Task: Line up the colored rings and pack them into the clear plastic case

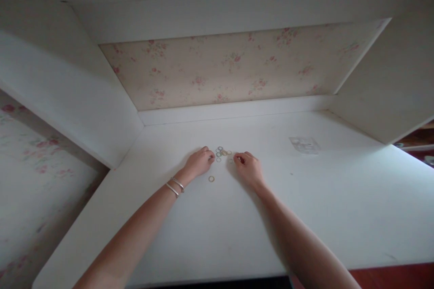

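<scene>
A small pile of rings, silver and gold in colour, lies on the white tabletop between my hands. Just left of the pile, my left hand rests with its fingers curled together; whatever they hold, if anything, is hidden. To the right, my right hand has thumb and forefinger pinched together, and I cannot make out what is between them. A single gold ring lies apart, nearer to me. Two silver bangles circle my left wrist.
A clear plastic bag lies flat to the right of my right hand. White panels close in the desk on both sides, a shelf overhangs it, and floral wallpaper covers the back.
</scene>
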The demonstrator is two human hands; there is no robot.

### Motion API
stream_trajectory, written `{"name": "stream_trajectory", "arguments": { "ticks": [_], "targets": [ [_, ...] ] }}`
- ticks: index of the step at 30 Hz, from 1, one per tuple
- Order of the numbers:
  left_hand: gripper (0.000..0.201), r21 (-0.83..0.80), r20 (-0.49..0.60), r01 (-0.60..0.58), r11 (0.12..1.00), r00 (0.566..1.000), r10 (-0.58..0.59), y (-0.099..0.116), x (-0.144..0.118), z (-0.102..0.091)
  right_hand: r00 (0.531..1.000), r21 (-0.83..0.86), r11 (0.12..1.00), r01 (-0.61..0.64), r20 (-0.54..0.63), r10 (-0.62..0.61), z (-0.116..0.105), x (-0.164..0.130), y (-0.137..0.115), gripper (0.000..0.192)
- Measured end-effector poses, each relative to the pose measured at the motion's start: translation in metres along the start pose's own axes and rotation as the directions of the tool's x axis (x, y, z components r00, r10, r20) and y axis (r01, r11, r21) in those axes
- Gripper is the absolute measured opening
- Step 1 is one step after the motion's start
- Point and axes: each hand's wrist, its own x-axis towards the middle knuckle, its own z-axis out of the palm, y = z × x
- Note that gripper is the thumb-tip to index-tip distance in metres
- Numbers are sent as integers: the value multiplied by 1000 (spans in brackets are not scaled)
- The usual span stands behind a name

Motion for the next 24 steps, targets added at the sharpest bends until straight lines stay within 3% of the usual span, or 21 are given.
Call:
{"name": "stream_trajectory", "arguments": {
  "ticks": [8, 15, 24],
  "targets": [
    [22, -17, 3, -88, 996, 996, 88, 1, -1, 2, 1000, 11, 1000, 15, 6, -15, 2, -1, 2, 26],
    [20, -247, -31, -158, 956, 987, 155, 18, -33, 0, 1000, 8, 1000, 13, 9, -13, 3, 0, 1, 25],
    [22, -156, 1, -135, 979, 991, 137, 30, -60, 7, 1000, 8, 1000, 25, 2, -25, 4, -1, 0, 28]
  ]
}}
